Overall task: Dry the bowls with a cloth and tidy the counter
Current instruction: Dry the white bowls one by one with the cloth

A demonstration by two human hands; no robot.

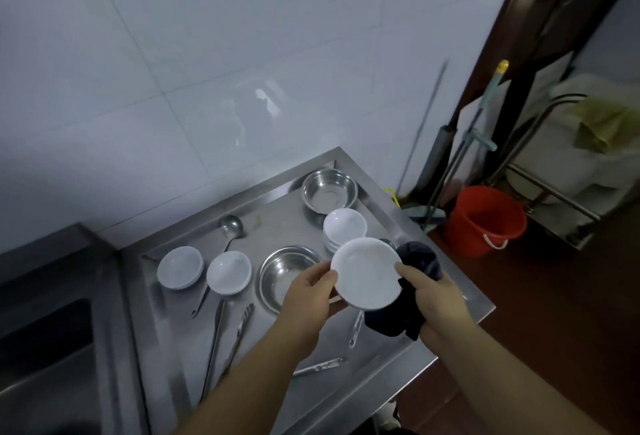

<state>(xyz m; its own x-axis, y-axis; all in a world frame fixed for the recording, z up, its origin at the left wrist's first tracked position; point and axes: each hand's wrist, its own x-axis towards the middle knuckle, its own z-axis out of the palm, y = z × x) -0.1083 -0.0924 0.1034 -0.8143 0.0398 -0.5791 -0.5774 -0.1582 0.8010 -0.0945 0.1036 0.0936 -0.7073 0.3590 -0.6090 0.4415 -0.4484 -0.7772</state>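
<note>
Red bucket [485, 220] sits on the floor right of the bench, w/ mop handles [485, 116] leaning against the wall behind it. Ladle [231, 227], tongs [239, 337] & a sink [45, 348] on the left.

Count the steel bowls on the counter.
2. One steel bowl sits at the counter's far corner; the other lies near the middle, partly behind the left hand. Nothing suggests more.

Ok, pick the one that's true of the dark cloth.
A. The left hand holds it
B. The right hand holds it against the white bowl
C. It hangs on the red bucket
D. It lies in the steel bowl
B: the right hand grips the dark cloth against the lifted white bowl.
</note>
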